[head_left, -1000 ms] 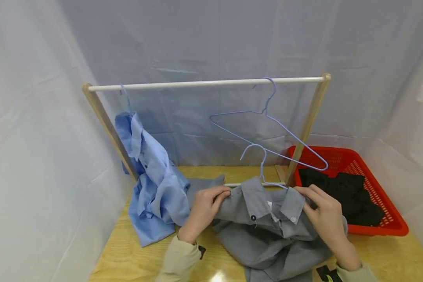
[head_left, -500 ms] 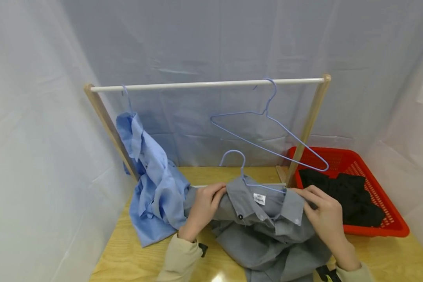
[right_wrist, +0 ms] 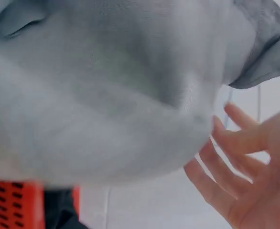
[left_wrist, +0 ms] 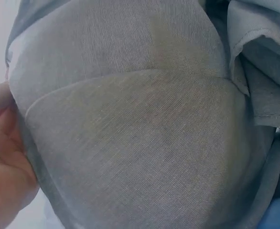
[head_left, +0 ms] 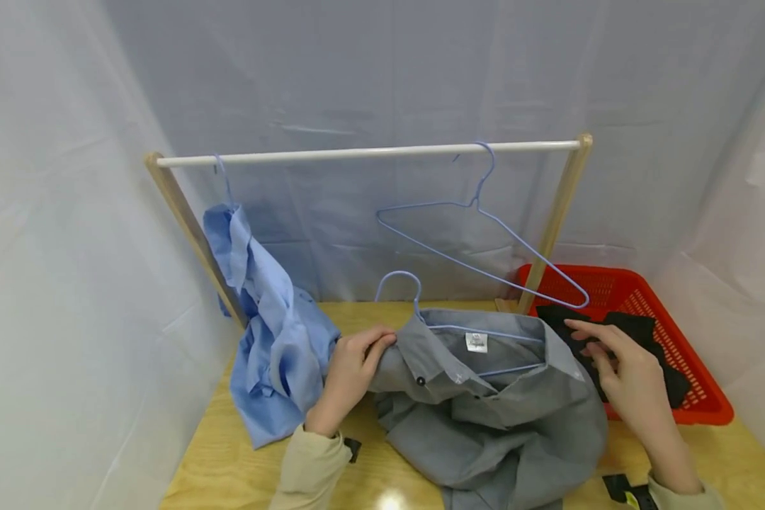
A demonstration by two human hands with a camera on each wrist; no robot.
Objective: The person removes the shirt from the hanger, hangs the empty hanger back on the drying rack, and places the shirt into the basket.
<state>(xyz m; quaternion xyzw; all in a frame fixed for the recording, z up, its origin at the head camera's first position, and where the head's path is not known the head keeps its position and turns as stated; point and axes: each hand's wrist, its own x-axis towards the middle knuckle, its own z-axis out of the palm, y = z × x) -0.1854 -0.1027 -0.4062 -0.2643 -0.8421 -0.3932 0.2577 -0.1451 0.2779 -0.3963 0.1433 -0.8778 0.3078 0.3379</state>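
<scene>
The fingers of the left hand (head_left: 353,365) are close together and pinch the grey shirt (head_left: 503,425) at the shoulder, just beside the collar. The fingers of the right hand (head_left: 627,372) are loose and a bit spread. They hold nothing. They are near the other shoulder, but I cannot tell if any fingertip touches the cloth.

The grey shirt is in front of the person, over the table (head_left: 217,467). Its neck gapes wide and shows a white label (head_left: 476,343). The cloth looks soft, thin and light, so it should flop and fold easily and not break. It does not look slippery. The shoulders, close to the collar, look like the best place to hold it. There the hanger (head_left: 398,273) inside should help keep it stiff. That hanger looks thin and hard. Its bars show in the neck, and its hook sticks up at the left side of the collar, below the white rail (head_left: 357,153) and not on it.

Farther out, a bare hanger (head_left: 477,201) hangs on the rail. A blue shirt (head_left: 277,312) hangs at the left end. On the right, a red basket (head_left: 707,409) holds black cloth (head_left: 637,326).
</scene>
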